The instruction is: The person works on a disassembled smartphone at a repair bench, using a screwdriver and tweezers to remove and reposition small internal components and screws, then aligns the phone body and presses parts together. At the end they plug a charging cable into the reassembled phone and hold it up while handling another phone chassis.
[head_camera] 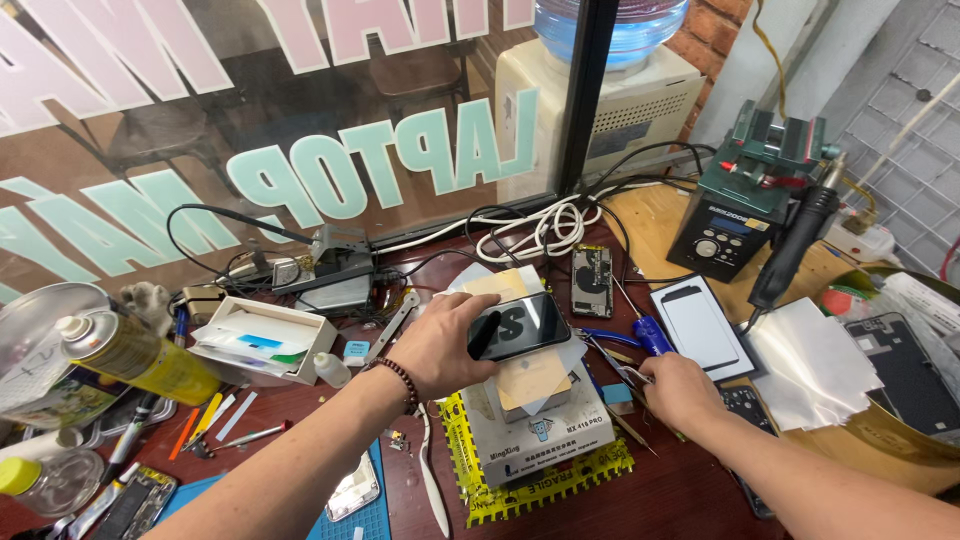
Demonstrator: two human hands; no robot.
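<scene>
My left hand grips a black smartphone, glossy screen up, and holds it over a small grey box-shaped machine that stands on a yellow mat. A tan pad lies on top of the machine, under the phone. My right hand rests on the table to the right of the machine, fingers closed around thin metal tools beside a blue-handled screwdriver.
A hot-air station with its black handpiece stands at the back right. A white-framed screen panel and clear film sheets lie to the right. A yellow spray can, a white box and loose tools crowd the left.
</scene>
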